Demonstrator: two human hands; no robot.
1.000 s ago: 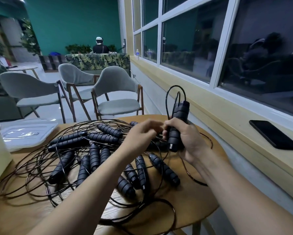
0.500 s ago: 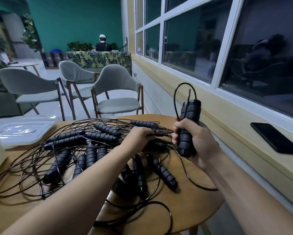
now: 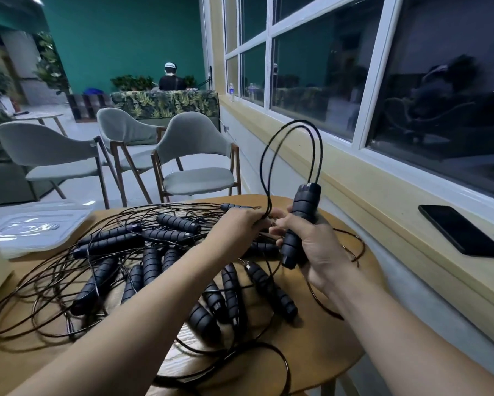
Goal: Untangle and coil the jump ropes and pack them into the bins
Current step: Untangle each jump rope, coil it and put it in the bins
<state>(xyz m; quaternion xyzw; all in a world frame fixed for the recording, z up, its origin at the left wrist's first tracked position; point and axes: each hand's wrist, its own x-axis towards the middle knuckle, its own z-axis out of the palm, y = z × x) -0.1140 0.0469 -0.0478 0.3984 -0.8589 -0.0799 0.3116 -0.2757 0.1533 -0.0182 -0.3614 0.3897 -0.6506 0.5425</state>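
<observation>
Coiling step, one jump rope: right hand (image 3: 311,247) grips its paired handles (image 3: 298,224) upright over the table (image 3: 325,352), left hand (image 3: 240,227) pinches the cord loop (image 3: 291,155) beside them; next, probably, drawing slack from the tangled pile (image 3: 154,252) at left.

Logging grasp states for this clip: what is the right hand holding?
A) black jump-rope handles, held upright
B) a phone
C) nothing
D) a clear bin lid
A: the right hand curls its fingers round the black jump-rope handles, which stand upright with the cord looping up from their top.
</observation>
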